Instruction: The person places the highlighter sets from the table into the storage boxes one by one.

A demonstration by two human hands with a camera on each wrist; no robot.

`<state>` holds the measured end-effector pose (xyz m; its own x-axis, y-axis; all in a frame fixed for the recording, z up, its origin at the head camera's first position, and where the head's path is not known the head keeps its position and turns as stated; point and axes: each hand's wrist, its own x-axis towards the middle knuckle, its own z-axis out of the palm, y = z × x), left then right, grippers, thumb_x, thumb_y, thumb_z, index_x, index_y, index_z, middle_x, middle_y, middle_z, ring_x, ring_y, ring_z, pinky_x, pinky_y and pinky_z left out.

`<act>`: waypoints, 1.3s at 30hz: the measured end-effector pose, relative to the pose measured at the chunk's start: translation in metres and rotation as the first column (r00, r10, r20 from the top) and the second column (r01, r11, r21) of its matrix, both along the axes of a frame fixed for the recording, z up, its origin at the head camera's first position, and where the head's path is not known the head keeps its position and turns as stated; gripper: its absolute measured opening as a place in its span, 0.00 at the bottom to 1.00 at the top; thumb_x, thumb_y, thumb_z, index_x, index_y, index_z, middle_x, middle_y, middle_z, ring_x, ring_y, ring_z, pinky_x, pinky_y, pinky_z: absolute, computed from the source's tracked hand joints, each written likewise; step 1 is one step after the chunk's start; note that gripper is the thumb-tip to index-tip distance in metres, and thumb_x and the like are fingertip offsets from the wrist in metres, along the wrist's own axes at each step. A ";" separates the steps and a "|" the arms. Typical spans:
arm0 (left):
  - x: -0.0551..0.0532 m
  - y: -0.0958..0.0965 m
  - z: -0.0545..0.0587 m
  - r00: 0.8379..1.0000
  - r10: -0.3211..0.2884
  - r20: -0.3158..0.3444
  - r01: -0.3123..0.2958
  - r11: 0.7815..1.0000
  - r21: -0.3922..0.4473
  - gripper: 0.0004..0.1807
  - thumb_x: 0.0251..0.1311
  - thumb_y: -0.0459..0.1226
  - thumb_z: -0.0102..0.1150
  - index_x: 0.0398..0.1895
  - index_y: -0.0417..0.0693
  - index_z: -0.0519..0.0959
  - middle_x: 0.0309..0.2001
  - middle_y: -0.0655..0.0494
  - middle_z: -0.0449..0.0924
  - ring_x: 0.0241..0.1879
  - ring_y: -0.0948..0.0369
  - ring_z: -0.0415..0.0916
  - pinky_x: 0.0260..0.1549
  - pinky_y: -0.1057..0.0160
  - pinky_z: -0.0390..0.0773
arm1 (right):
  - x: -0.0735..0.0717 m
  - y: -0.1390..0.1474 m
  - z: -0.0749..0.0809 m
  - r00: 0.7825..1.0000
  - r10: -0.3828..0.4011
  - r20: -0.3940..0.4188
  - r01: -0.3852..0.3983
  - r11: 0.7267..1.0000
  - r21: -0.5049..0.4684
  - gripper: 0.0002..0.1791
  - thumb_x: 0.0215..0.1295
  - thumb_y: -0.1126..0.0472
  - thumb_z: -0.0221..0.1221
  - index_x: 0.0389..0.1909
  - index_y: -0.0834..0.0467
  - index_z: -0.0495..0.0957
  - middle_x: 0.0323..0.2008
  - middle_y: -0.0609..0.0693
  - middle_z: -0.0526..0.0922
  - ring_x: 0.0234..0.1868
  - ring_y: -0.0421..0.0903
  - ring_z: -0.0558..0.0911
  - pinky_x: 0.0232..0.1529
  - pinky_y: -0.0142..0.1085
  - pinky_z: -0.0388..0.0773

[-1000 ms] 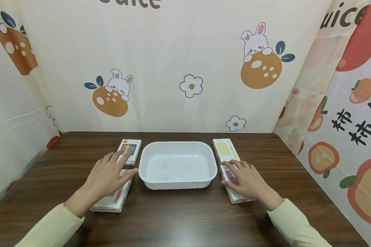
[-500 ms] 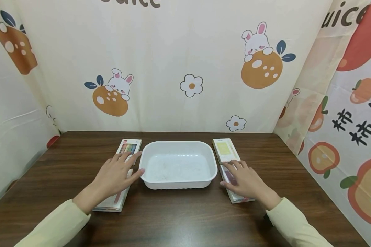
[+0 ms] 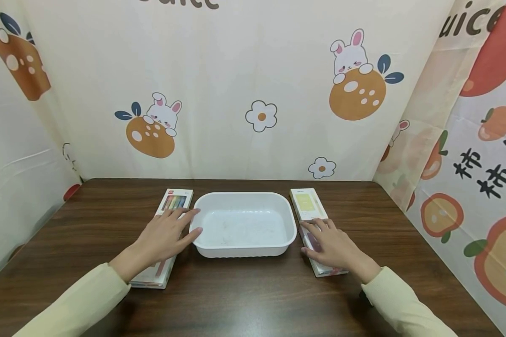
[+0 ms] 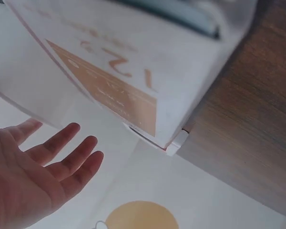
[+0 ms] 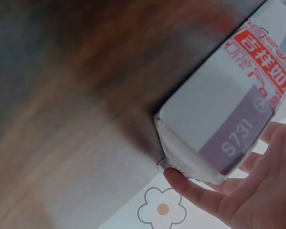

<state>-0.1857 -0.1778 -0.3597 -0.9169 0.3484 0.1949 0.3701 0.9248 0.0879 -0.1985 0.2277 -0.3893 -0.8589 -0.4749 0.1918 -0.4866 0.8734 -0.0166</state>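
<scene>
In wrist views, one box (image 5: 219,109) at right is showing "吉祥如", "S731"; another box (image 4: 133,86) at upper centre, "12"; head-view right, curtains (image 3: 468,121), "uice", "柿".

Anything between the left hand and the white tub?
Nothing visible: in the head view, the left hand overlaps the left edge of the white tub. The hand partly covers the far left box and near left box.

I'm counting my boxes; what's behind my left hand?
Beyond the left hand shows the far end of a box with coloured bars; on the near side, part of a second white box. The hand hides most of where they meet.
</scene>
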 end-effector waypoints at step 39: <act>-0.009 0.004 -0.003 0.999 -0.035 0.006 0.035 0.999 0.004 0.29 0.60 0.56 0.45 0.57 0.48 0.72 0.56 0.45 0.73 0.55 0.45 0.70 0.50 0.41 0.68 | -0.004 -0.011 0.021 0.998 -0.015 0.055 0.015 1.000 0.003 0.29 0.44 0.49 0.62 0.53 0.47 0.75 0.49 0.55 0.75 0.43 0.56 0.72 0.31 0.47 0.75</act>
<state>-0.1944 -0.1741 -0.3627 -0.9052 0.3799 0.1906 0.4020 0.9108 0.0938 -0.2020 0.2171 -0.3687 -0.8752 -0.4622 0.1426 -0.4718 0.8808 -0.0410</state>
